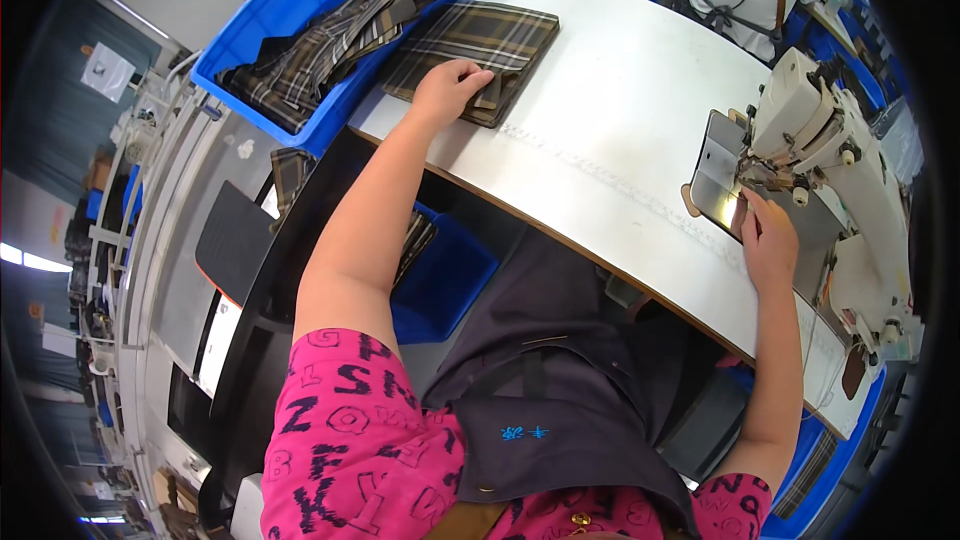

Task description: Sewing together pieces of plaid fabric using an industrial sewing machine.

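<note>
At the far left of the white table lies a stack of folded brown plaid fabric pieces (500, 30). My left hand (450, 92) rests over the near part of this stack, its thumb and fingers closed on the edge of a top piece, which looks slightly lifted. To the right stands a white sewing machine (800, 120) with a shiny metal plate (717, 175) under its needle area, lit by a small lamp. My right hand (770, 238) is at the near edge of that plate, fingers pinched together. A dark sliver shows by the fingertips, too small to name.
A blue bin (225, 65) full of plaid fabric stands beyond the table's left end. Another blue bin (455, 285) sits below the table edge, near my lap. A printed ruler scale (600, 170) runs along the white tabletop (620, 70). More machines and bins are behind.
</note>
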`<state>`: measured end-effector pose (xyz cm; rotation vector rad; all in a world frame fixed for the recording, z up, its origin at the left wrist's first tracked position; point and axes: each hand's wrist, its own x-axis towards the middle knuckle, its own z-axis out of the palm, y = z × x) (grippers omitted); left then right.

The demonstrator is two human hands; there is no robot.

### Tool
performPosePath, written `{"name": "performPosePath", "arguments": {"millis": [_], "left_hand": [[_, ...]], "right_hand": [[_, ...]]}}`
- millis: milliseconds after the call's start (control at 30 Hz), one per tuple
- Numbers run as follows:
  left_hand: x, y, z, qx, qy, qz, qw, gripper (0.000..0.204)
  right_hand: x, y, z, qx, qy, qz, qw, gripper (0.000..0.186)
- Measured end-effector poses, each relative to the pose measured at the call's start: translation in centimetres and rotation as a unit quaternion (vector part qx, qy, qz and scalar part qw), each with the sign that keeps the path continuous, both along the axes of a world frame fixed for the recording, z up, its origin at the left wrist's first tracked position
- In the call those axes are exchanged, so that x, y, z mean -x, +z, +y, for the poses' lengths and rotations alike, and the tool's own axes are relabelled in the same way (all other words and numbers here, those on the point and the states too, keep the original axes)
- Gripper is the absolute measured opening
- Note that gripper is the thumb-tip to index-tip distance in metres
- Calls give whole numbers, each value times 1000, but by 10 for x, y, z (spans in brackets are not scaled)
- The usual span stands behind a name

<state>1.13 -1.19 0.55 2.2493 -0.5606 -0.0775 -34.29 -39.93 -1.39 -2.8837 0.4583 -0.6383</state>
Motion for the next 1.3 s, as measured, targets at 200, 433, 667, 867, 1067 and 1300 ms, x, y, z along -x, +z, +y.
{"name": "performPosePath", "arguments": {"millis": [200, 433, 667, 867, 1067, 1300], "left_hand": [[-27, 47, 1, 289, 6, 213, 933, 28], [80, 43, -77, 95, -168, 99, 976, 25], [197, -22, -120, -38, -356, -93, 929, 26], [198, -3, -118, 52, -379, -81, 920, 26], [60, 39, -53, 122, -97, -313, 937, 28], [-59, 75, 64, 53, 170, -342, 922, 52]], "right_hand": [[-2, 0, 4, 9, 0, 0, 1000, 28], [2, 2, 1, 1, 0, -14, 1000, 26], [-3, 3, 3, 3, -2, -5, 1000, 29], [-7, -3, 2, -11, 8, -16, 1000, 26], [0, 0, 0, -4, 27, -31, 999, 25], [-1, -1, 0, 3, 19, -18, 1000, 27]]}}
